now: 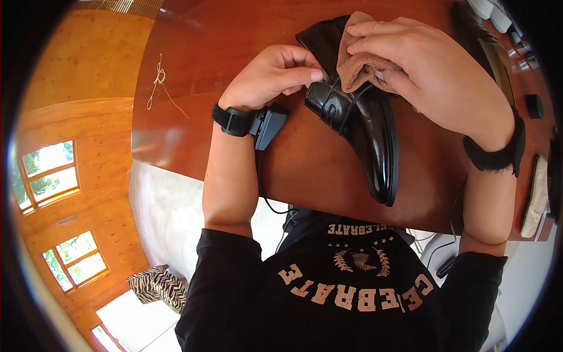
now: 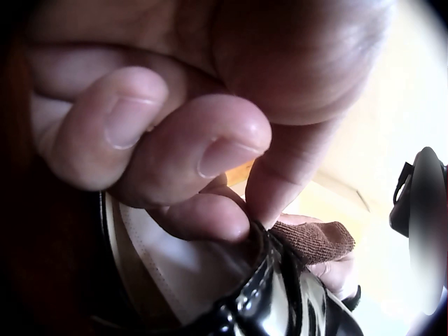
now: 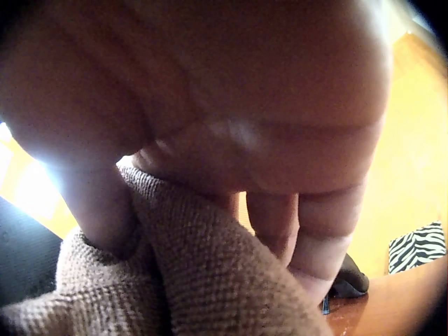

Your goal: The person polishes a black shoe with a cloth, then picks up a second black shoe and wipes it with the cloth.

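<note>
A glossy black lace-up shoe lies on the wooden table, toe toward the person. My left hand pinches the edge of its opening between thumb and finger; the left wrist view shows the left hand at the rim, above the pale lining. My right hand holds a brown cloth over the laced part of the shoe. In the right wrist view the cloth is bunched between thumb and fingers of the right hand. The cloth hides part of the shoe.
A thin tied string lies on the left of the table. At the right are a brush, a small black object and another dark shoe. A zebra-patterned seat stands beyond the table, lower left.
</note>
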Tool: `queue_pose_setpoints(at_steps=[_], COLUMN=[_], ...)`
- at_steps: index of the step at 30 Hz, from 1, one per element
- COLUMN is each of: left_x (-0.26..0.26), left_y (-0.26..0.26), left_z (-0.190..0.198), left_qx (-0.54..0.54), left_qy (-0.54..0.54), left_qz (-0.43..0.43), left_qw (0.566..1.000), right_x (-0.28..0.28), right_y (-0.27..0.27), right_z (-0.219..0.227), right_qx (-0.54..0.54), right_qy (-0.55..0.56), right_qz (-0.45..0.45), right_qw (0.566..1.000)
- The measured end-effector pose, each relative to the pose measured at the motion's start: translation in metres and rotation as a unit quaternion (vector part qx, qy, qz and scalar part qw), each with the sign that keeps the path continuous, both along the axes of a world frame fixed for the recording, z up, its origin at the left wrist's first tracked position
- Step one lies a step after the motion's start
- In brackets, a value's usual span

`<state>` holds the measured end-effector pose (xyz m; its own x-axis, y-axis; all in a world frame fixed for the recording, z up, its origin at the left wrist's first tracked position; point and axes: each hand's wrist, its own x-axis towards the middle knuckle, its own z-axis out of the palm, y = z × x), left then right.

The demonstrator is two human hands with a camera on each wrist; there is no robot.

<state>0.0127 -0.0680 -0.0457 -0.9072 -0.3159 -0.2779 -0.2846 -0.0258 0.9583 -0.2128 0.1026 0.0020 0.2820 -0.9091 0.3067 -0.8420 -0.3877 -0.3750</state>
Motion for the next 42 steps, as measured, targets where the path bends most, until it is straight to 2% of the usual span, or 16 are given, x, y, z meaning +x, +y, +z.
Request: queue_pose_setpoints(at_steps=[25, 28, 31, 34, 42], left_x=[0.001, -0.005, -0.014, -0.016, -0.023], left_y=[0.0, 0.005, 0.016, 0.011, 0.025], left_z=[0.0, -0.006, -0.007, -0.018, -0.01], left_qx=[-0.024, -0.018, 0.035, 0.077, 0.051], left_qy=[0.003, 0.031, 0.037, 0.078, 0.111], left_qz=[-0.011, 0.047, 0.142, 0.156, 0.194], left_qw=[1.0, 0.998, 0.989, 0.982, 0.973], right_x=[0.014, 0.014, 0.017, 0.017, 0.019], right_y=[0.021, 0.021, 0.019, 0.016, 0.012], right_z=[0.022, 0.021, 0.023, 0.024, 0.018], right_qx=[0.041, 0.038, 0.03, 0.028, -0.005], right_qy=[0.006, 0.012, 0.003, 0.026, 0.003], right_qz=[0.022, 0.023, 0.029, 0.029, 0.034], right_qw=[0.999, 0.999, 0.999, 0.999, 0.999])
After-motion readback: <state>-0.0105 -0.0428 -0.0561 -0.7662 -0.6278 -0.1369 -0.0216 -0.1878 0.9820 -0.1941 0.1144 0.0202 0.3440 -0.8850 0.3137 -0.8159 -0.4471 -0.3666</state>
